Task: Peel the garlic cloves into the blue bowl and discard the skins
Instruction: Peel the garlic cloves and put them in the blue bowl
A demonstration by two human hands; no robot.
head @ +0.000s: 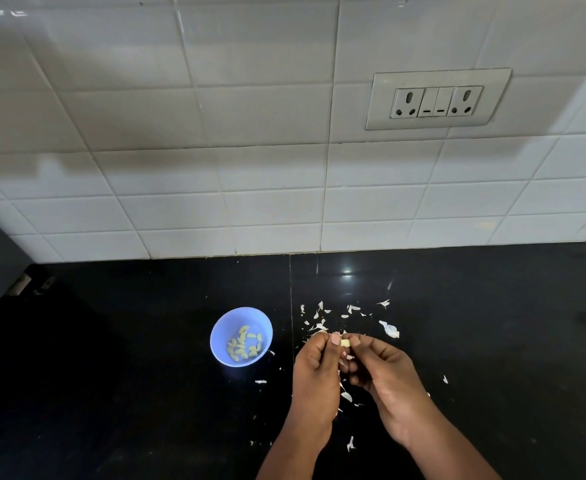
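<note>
A small garlic clove [345, 342] is pinched between the fingertips of my left hand [315, 372] and my right hand [385, 372], held just above the black counter. Left of my hands stands the blue bowl [222, 327], with several pale peeled cloves [244, 344] lying in its bottom. White garlic skins [389, 329] lie scattered on the counter behind, under and around my hands.
The black glossy counter [128, 393] runs back to a white tiled wall [215, 174] with a socket panel [436, 98] at the upper right. A seam in the counter [290, 289] runs just right of the bowl.
</note>
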